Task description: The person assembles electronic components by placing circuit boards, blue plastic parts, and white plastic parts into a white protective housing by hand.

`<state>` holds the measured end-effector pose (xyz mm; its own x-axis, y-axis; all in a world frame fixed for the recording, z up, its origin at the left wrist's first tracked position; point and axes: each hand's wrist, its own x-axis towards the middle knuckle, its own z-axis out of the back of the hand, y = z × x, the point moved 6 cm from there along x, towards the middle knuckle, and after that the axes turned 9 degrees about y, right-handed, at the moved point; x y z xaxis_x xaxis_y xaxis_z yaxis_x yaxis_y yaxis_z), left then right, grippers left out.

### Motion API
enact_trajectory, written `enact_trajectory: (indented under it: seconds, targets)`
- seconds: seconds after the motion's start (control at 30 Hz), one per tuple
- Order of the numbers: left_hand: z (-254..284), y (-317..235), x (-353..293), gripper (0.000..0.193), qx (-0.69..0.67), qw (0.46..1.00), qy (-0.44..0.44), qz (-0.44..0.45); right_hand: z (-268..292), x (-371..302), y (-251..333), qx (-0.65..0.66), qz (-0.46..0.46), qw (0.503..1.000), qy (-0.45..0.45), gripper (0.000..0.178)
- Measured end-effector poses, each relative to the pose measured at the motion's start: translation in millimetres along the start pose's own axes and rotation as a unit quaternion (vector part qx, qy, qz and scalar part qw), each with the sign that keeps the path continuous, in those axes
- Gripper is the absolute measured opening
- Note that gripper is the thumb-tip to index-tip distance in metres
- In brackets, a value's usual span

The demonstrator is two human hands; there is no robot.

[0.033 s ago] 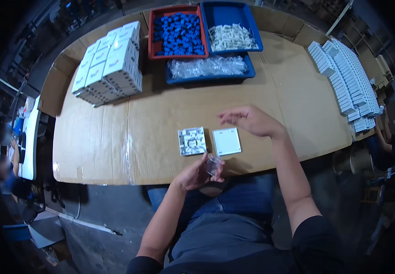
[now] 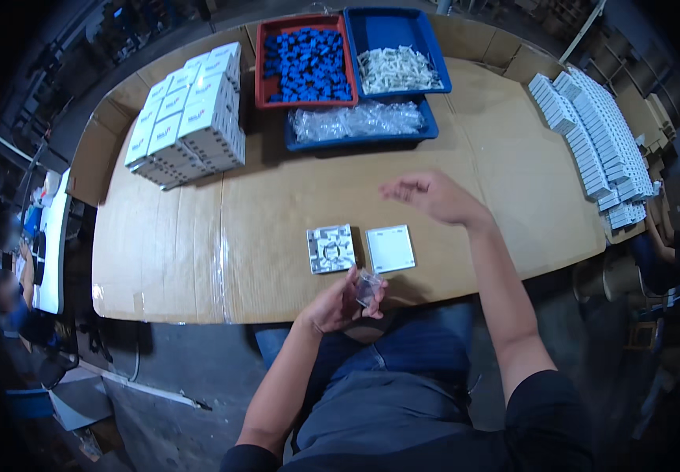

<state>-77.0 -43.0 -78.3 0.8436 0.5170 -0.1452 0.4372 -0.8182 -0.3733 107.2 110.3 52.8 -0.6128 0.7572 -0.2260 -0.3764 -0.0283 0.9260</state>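
My left hand [image 2: 332, 305] is at the table's near edge, its fingers closed round a small clear plastic packet [image 2: 368, 289]. Its contents are too faint to make out. My right hand [image 2: 437, 198] hovers over the cardboard surface, farther out and to the right, with fingers loosely bent and apart and nothing visible in them. Between the hands lies a flat white square box part [image 2: 391, 248]. Left of it, just beyond my left fingertips, rests a square box piece with a grey-and-white pattern and a dark ring [image 2: 330, 248].
At the back, a red tray [image 2: 260, 79] holds blue pieces. Beside it, a blue tray [image 2: 387, 31] holds white pieces, and another blue tray [image 2: 297, 143] holds clear plastic packets. White boxes [image 2: 190, 118] are stacked at left, and rows of small white boxes [image 2: 596, 141] at right.
My right hand has risen slightly farther out over the table. The left hand keeps its hold on the clear packet. The view has tilted a little.
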Motion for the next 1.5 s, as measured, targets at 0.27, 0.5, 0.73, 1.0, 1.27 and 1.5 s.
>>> enact_trajectory:
  seconds: [0.27,0.5,0.73,1.0,1.27,1.5]
  targets:
    - [2,0,6,0.062,-0.015,0.996,0.086,0.005,195,90,-17,-0.109,0.128,0.938,-0.304,0.017]
    - [-4,-6,7,0.058,-0.03,0.995,0.097,0.017,297,133,-5,-0.4,-0.024,0.806,-0.435,0.019]
    - [-4,-6,5,0.057,-0.055,0.998,0.01,0.034,327,176,-20,-0.438,-0.026,0.801,-0.406,0.014]
    - [-6,-8,6,0.058,-0.069,0.996,0.017,0.045,329,201,-35,-0.451,-0.077,0.792,-0.404,0.013]
    - [-6,-12,9,0.057,-0.06,0.997,0.001,0.053,343,183,-33,-0.379,-0.02,0.809,-0.449,0.015]
    - [7,-7,4,0.052,-0.076,0.994,0.079,0.014,248,134,10,0.076,0.127,0.929,-0.341,0.018]
